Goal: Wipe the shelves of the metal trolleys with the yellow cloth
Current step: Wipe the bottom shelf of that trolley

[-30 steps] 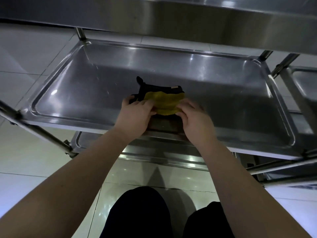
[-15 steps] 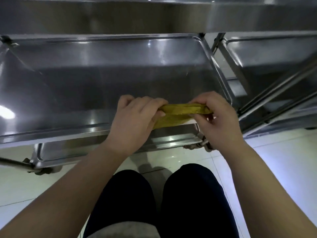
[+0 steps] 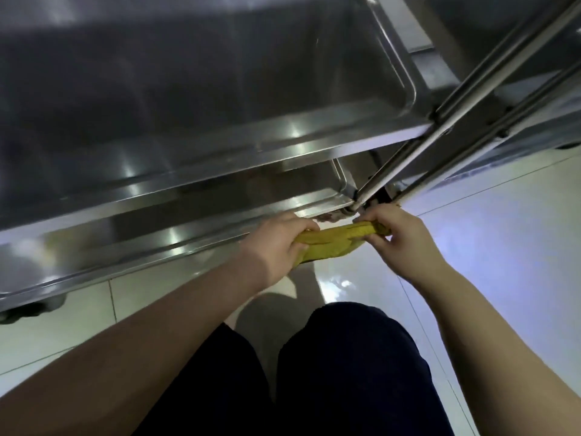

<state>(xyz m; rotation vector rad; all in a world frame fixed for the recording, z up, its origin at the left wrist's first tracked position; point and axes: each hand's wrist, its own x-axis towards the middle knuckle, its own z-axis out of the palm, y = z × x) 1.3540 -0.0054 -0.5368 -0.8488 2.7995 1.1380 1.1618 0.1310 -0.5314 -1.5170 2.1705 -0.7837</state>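
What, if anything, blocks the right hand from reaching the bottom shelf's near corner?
Probably nothing, so yes. The right hand, holding the yellow cloth with the left hand, sits before the bottom shelf corner; only the trolley post stands close.

A metal trolley [image 3: 403,152] stands on the glossy, pale tiled floor [image 3: 490,234], with a caster [image 3: 28,309] under its near left corner resting on the tiles. Its upper shelf [image 3: 220,89] is a rimmed steel tray with rounded corners, and the lower shelf [image 3: 188,199] sits directly beneath. A second trolley [image 3: 518,33] stands just beside its right edge.
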